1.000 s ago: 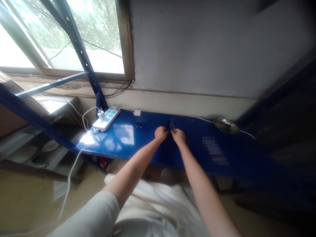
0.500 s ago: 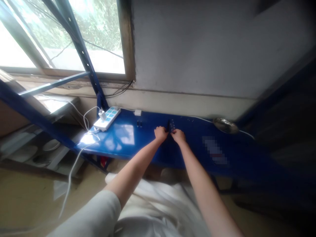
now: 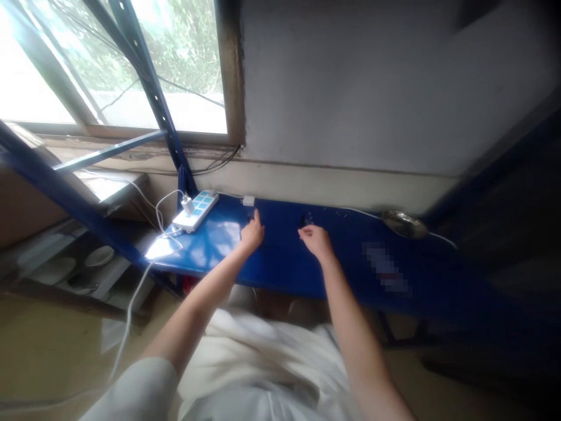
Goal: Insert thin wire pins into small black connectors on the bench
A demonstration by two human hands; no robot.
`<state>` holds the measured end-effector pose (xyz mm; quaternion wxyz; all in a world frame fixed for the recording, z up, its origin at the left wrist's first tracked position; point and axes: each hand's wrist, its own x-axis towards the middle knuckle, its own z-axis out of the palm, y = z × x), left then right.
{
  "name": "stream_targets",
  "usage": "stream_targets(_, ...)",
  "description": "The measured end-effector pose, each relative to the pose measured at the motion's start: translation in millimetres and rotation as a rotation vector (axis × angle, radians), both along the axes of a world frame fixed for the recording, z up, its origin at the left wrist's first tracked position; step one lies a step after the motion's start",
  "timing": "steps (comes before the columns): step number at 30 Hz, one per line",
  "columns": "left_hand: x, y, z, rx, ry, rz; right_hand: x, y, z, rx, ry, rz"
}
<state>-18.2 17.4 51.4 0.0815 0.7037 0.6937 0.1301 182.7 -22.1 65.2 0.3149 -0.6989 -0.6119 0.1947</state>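
Note:
My left hand is over the blue tabletop, with its index finger stretched forward. Beside that finger lies a small dark piece, partly covered by the hand. My right hand is to the right, its fingertips pinched together at the near edge of a small clear-and-dark object. That object looks like see-through plastic beside something black, but it is too small and dim to name. The fingers hide part of it.
A white power strip with a plugged-in charger stands at the table's left end. A white adapter sits near the back edge. At the right are a shiny metal rounded object and a blurred-out flat item. Blue shelf posts rise at the left.
My left hand has left the clear-and-dark object and moved left to the small dark pieces, its index finger now extended. My right hand stays at the object. The view has shifted slightly.

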Motion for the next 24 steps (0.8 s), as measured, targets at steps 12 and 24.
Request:
stream_targets(12,-8.8,21.0,-2.9,0.019,-0.018,-0.061,-42.2,-21.0,29.1,0.156,0.127,0.195)
stream_targets(24,23.2,-53.8,90.5,0.178,-1.349,-0.33,-58.2,-25.7,75.7,0.33,0.431,0.052)
